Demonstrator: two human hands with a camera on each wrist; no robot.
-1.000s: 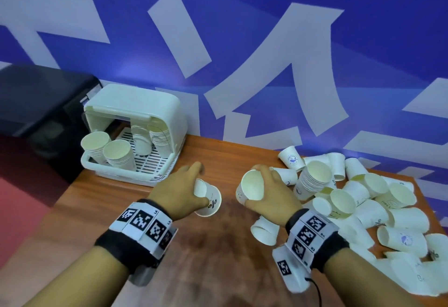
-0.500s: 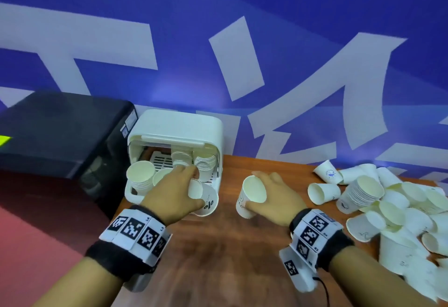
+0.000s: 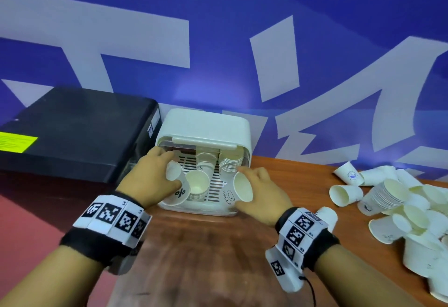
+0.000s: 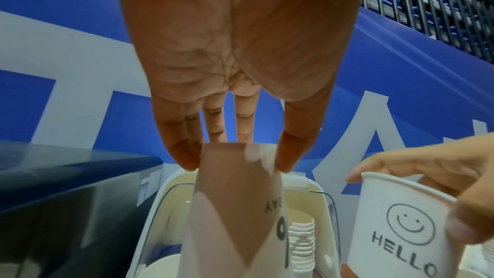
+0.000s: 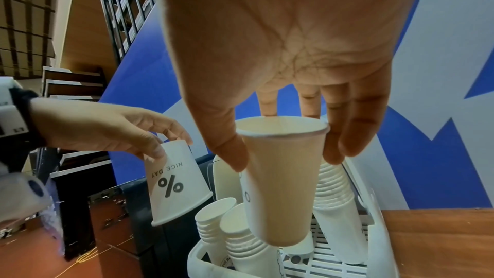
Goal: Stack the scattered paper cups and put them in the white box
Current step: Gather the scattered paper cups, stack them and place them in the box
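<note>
Pinching paper cups (image 3: 175,183) — both hands' fingers (image 5: 227,151) curled round.

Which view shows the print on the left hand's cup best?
Right wrist: the % cup faces it, "NICE DAY" readable. Head shows only the % mark; left wrist sees it edge-on.

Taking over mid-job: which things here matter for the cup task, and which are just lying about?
Job:
left hand holding % cup
right hand holding HELLO cup
white box with cup stacks
loose cups on the table

Lying about:
black case
blue wall
</note>
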